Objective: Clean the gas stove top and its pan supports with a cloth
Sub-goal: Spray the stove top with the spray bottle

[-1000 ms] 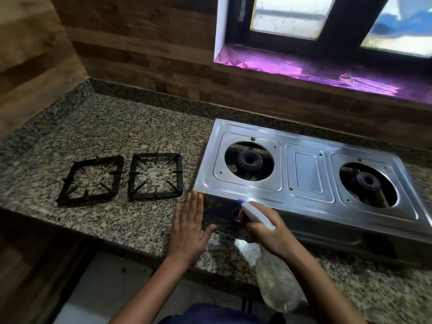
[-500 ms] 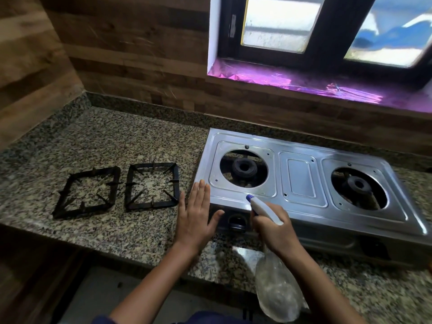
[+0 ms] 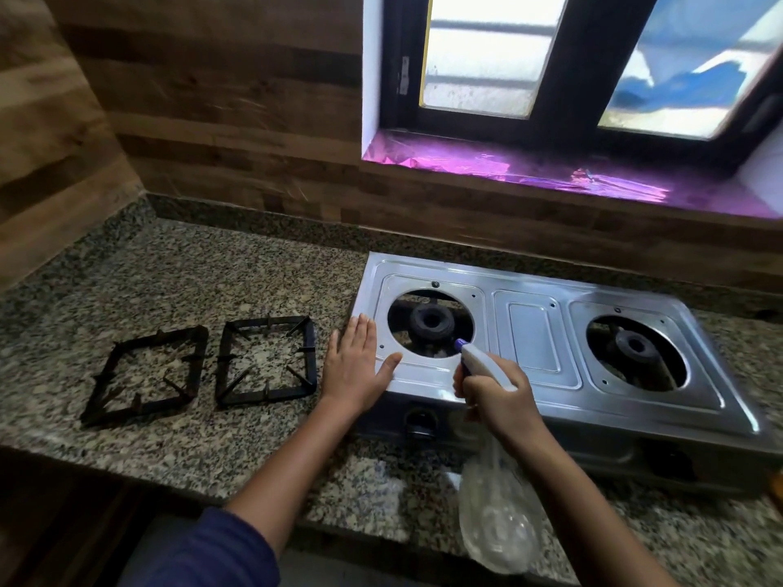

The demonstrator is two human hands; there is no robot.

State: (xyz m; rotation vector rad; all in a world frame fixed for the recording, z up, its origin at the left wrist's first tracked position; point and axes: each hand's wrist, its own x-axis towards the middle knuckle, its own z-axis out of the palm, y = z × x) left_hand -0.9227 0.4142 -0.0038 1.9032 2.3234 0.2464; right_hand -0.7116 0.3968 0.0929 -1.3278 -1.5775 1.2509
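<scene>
A kitchen seen from above, looking down at a person's two bare hands. A steel two-burner gas stove top [image 3: 529, 332] sits on a speckled granite counter [image 3: 212, 269], right of centre, under a window. Its two black pan supports are off. The left pan support [image 3: 140, 410] and the right pan support [image 3: 267, 396] lie side by side on the counter, just left of the stove.

The left hand [image 3: 356, 366] lies flat on the stove's near left corner, with the fingers straight and together and the thumb out to the side. A second ago it rested on the counter beside that corner.

The right hand [image 3: 495, 396] is wrapped round the neck of a clear spray bottle [image 3: 495, 523]. The bottle's body hangs down below the hand, towards the near edge of the counter. This hand has risen from the stove's front panel. The bottle's purple tip now points over the steel surface at the left burner [image 3: 432, 322]. Whether a finger is squeezing the trigger cannot be told.

Together these moves suggest one hand is steadying the stove while the other gets ready to wet the top with cleaner. No cloth is in view, so wiping has probably not begun, and the supports look untouched.
</scene>
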